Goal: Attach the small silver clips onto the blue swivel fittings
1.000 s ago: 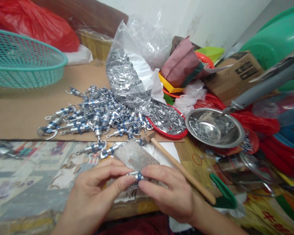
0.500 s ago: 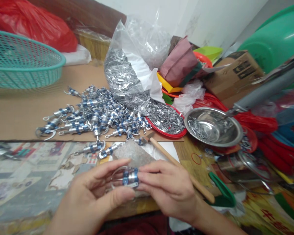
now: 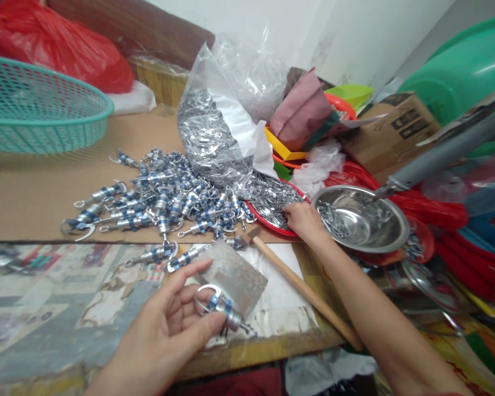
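Between the thumb and fingers of my left hand (image 3: 179, 324) is a silver-and-blue metal fitting (image 3: 225, 311), with curved hook arms at one end and a thin rod at the other. My right hand (image 3: 303, 220) reaches out to the red dish (image 3: 268, 223), its fingers bunched at the edge of a pile of small flat metal pieces (image 3: 274, 198). Its fingertips are partly hidden, so what they pinch does not show. Beneath the held fitting lies a flat metal block (image 3: 241, 275). A hammer (image 3: 301, 286) with a wooden handle rests beside the block.
A heap of similar fittings (image 3: 160, 192) covers part of the cardboard. Behind the dish stands a clear bag (image 3: 208, 132) of metal pieces. To the right are a steel bowl (image 3: 363, 242) with pins and a grey-handled tool (image 3: 445, 146). A turquoise basket (image 3: 45, 129) sits far left.
My right hand has let go of the fitting and moved forward and right to the red dish. My left hand keeps the fitting, now tilted with its rod end showing.
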Available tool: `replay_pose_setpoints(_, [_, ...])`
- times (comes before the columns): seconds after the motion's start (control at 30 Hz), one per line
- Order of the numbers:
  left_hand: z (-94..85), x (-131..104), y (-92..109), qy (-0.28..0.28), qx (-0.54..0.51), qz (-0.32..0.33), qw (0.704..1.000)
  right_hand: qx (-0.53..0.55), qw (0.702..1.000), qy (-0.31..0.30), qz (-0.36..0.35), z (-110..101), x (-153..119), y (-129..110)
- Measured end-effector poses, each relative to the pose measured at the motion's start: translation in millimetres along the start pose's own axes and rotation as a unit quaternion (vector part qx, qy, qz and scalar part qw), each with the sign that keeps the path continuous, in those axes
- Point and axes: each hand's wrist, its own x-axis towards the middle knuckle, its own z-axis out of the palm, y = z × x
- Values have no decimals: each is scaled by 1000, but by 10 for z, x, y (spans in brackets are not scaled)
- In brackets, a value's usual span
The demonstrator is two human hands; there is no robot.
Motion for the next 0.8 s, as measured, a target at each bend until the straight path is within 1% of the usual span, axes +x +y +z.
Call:
replay_pose_setpoints(0.1, [-33,50,-33,-15,-17,-4,1000,32,999,-12,10,22,32,42])
replay_pose_setpoints(0.2, [-54,73,-30,-15,-25,-16,999,99,995,-13,25,-57,34,132])
replay_pose_setpoints(0.27, [-47,67,0,0,-28,-31,999,161,986,-12,37,-133,6,207])
replay_pose_setpoints(0.4, [-15,46,58,15,-35,-45,998,282,958,-19,37,-242,-149,269])
replay_pose_setpoints(0.5, [-10,45,64,18,-35,-50,998,328,944,-30,21,-284,-286,239])
replay_pose_setpoints(0.57, [-12,47,60,16,-35,-47,998,330,943,-32,13,-323,-347,232])
replay_pose_setpoints(0.63, [-13,49,58,15,-35,-44,998,309,951,-17,10,-391,-374,265])
replay_pose_setpoints(0.7, [-11,49,58,16,-37,-44,998,265,964,22,14,-485,-372,331])
replay_pose_setpoints(0.8, [-8,49,52,13,-47,-43,998,152,983,105,23,-591,-346,411])
